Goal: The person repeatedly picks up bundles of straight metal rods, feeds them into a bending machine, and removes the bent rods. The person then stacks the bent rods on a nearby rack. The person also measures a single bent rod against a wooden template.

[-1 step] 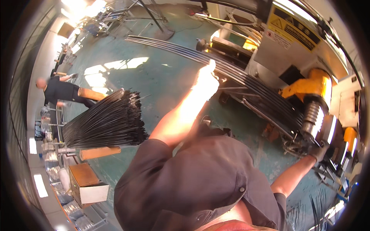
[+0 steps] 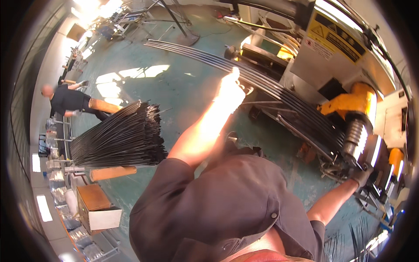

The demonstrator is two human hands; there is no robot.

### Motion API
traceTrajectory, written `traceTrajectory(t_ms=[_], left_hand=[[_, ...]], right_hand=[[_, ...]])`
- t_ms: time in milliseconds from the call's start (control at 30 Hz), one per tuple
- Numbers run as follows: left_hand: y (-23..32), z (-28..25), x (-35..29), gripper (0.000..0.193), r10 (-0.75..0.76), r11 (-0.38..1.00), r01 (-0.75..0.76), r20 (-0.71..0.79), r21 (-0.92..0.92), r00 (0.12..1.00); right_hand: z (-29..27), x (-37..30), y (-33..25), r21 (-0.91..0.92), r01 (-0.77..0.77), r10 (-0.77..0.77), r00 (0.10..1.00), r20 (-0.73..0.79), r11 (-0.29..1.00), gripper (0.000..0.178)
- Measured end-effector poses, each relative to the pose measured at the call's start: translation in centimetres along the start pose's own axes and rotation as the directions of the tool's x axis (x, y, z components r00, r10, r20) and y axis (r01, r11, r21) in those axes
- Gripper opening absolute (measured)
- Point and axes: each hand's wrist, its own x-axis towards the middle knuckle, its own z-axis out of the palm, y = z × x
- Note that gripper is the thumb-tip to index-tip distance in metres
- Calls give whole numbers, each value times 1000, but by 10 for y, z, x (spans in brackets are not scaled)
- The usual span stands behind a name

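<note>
Several long thin metal rods (image 2: pixel 192 54) lie side by side, running from the upper middle down to the machine at right. My left hand (image 2: pixel 229 94), bleached by strong light, is at the near edge of these rods. Its thumb reaches over them and its fingers curl below, closed about the near ones. At the far right my right hand (image 2: pixel 361 174), in a dark glove, touches the machine's end just below a ribbed metal cylinder (image 2: pixel 354 135). Shadow hides the fingers of that hand, and what they hold cannot be made out.
A yellow machine arm (image 2: pixel 362 98) stands above the rods' right end, beside a grey cabinet (image 2: pixel 314 56). To my left lies a big bundle of dark rods (image 2: pixel 118 135) on a rack, with a cardboard box (image 2: pixel 102 218) nearer. A co-worker (image 2: pixel 67 100) stands behind the bundle.
My left hand has shifted slightly left along the rods. The right hand stays at the machine's end. The co-worker's arms have moved a little.
</note>
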Motion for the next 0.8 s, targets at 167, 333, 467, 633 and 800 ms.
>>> traceTrajectory(t_ms=[167,333,467,633,800], left_hand=[[107,-133,120,21,131,985,-99,234,-144,963],[228,-248,239,23,135,957,-90,150,-276,979],[380,-361,333,25,8,351,492,528,-797,849],[415,-285,333,42,288,956,-289,29,40,957],[461,-294,331,33,283,959,-282,141,-31,949]], right_hand=[[-10,-28,-9,80,-21,30,993,-113,997,27],[14,-144,-42,224,-241,250,968,-11,944,24],[70,-274,-58,253,-598,524,795,306,760,22],[36,-420,-46,108,-864,782,493,382,492,21],[23,-461,-48,80,-904,806,411,425,419,23]])
